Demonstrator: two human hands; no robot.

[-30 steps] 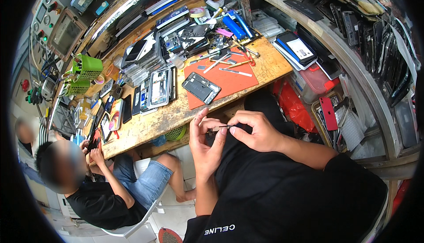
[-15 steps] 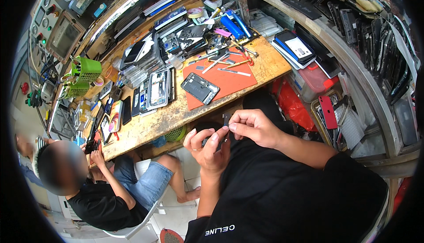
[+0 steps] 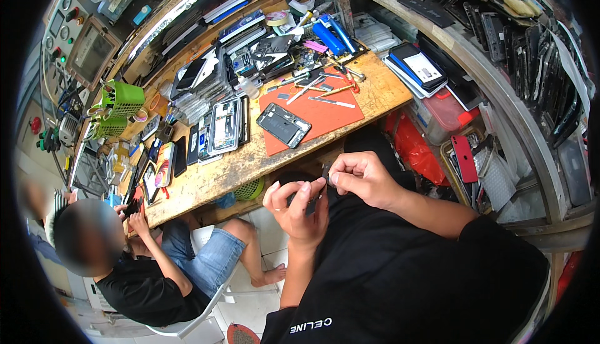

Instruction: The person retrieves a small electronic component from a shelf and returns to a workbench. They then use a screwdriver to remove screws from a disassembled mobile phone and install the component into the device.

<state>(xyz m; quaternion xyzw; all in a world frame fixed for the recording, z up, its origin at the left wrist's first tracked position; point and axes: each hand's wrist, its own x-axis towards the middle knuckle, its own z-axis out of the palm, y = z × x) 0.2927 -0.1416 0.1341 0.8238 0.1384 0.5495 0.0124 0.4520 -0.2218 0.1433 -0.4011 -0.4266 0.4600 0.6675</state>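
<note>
In front of my lap, both hands are raised close together with their fingertips nearly meeting. My right hand [image 3: 370, 183] pinches a small dark flat piece [image 3: 325, 170], mostly hidden by the fingers; its exact kind is too small to tell. My left hand [image 3: 299, 211] has its fingers curled, thumb and index tips pressed together at the lower end of that piece. A ring shows on one left finger. Beyond the hands, an opened phone [image 3: 284, 125] with its insides exposed lies on an orange-red mat [image 3: 334, 118]. Tweezers [image 3: 306, 89] and other thin tools rest on the mat's far side.
The wooden bench [image 3: 212, 172] carries phone parts, stacked plastic cases and green baskets [image 3: 122, 99]. At the left, a seated person [image 3: 156, 275] works at the bench. To the right, a red phone [image 3: 463, 158] lies among parts, below a shelf packed with dark phone panels [image 3: 531, 69].
Both hands have shifted slightly right, and the small dark piece has turned a little between the fingers. The phone on the mat has stayed put.
</note>
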